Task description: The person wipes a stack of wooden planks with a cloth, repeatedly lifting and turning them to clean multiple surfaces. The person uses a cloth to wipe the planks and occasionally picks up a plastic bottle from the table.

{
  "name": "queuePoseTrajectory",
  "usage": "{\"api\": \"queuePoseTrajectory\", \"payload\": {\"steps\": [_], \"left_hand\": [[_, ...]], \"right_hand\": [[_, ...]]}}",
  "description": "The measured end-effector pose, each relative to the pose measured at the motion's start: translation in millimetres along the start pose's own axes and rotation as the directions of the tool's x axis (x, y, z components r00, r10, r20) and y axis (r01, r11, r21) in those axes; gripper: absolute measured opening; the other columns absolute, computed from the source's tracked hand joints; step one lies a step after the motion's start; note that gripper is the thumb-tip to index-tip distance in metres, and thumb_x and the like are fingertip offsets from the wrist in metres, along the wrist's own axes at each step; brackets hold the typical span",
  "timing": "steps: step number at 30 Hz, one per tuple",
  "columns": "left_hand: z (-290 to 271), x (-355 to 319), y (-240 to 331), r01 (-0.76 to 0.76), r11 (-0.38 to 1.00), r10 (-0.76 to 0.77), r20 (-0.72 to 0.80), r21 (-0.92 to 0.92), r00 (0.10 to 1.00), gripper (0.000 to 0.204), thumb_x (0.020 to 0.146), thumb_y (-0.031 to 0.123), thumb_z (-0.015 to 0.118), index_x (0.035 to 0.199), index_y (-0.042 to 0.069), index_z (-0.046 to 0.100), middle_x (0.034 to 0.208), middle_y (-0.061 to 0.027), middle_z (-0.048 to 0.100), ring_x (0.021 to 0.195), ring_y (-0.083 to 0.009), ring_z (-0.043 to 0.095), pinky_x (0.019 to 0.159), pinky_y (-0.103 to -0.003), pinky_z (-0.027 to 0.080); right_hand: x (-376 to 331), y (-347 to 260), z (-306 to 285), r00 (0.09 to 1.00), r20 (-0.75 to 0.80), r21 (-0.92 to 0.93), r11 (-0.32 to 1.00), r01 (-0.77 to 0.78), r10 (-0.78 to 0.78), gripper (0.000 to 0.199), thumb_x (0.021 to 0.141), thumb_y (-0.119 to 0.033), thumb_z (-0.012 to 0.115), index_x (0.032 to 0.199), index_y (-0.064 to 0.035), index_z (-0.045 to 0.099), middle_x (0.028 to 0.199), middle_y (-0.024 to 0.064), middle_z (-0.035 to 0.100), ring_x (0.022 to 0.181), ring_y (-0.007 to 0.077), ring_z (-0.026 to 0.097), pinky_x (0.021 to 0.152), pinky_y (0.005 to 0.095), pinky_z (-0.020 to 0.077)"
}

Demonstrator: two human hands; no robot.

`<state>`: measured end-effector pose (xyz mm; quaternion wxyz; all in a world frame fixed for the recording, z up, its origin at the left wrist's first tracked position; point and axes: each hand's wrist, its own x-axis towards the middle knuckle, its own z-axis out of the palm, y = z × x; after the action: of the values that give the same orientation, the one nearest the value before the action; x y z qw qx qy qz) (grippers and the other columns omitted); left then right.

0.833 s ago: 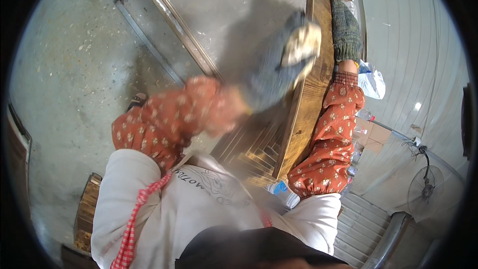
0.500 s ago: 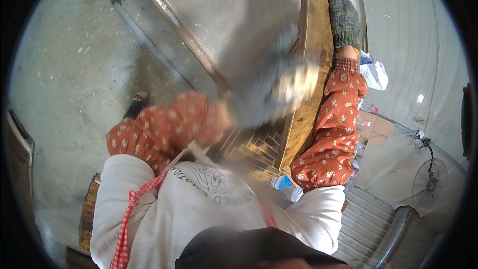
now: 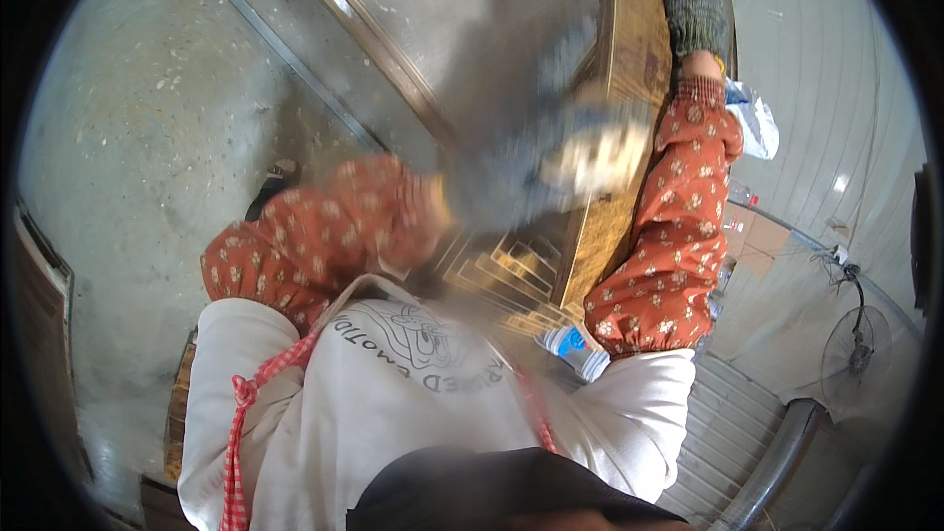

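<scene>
My left hand (image 3: 492,177), in a grey-blue glove, is smeared by motion over the inner side of a brown wooden piece (image 3: 634,34). A pale, dark-striped patch (image 3: 595,152) shows at its front; whether that is its fingers or a held thing is too blurred to tell. My right hand (image 3: 691,0), in a grey-green knitted glove, lies against the piece's right side near the top of the view. Its fingertips run out of the picture, so its grip is hidden. Slatted, stained wood (image 3: 511,280) shows below the left hand.
A metal-edged frame (image 3: 364,29) slants across the upper middle, above the grey floor (image 3: 147,138). A blue-and-white container (image 3: 575,349) stands by my right elbow. Beyond the right arm are a plastic bag (image 3: 755,123), cardboard (image 3: 757,241) and a fan (image 3: 854,359).
The wooden piece, the right arm and the surroundings sit slightly farther right and higher in the view. My left hand stays blurred in about the same place beside the wood.
</scene>
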<state>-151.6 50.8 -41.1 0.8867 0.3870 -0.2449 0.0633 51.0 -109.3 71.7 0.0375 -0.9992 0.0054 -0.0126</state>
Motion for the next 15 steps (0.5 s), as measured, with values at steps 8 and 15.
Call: {"api": "queuePoseTrajectory", "payload": {"steps": [8,15], "left_hand": [[17.3,-45.8,3.1,-0.217,0.906,0.181,0.131,0.363,0.975,0.041,0.088,0.031,0.064,0.128,0.025,0.062,0.153,-0.0102,0.035,0.144,-0.031,0.026,0.116,-0.046,0.023],[9.2,0.4,13.5,-0.484,0.566,0.458,0.233,0.668,0.858,0.046,0.085,0.023,0.067,0.13,0.021,0.058,0.149,-0.0156,0.042,0.124,-0.0388,0.049,0.101,-0.057,0.042]], "right_hand": [[2.8,13.9,5.9,0.99,-0.087,-0.021,0.994,0.108,-0.109,0.037,0.102,-0.023,0.037,0.129,-0.0071,0.055,0.122,0.0204,0.061,0.113,0.0355,0.057,0.098,0.0402,0.0447],[2.8,12.1,3.5,0.982,-0.113,-0.033,0.988,0.149,-0.151,0.036,0.101,-0.024,0.038,0.127,-0.0066,0.056,0.119,0.0199,0.062,0.111,0.0354,0.059,0.096,0.0404,0.046]]}}
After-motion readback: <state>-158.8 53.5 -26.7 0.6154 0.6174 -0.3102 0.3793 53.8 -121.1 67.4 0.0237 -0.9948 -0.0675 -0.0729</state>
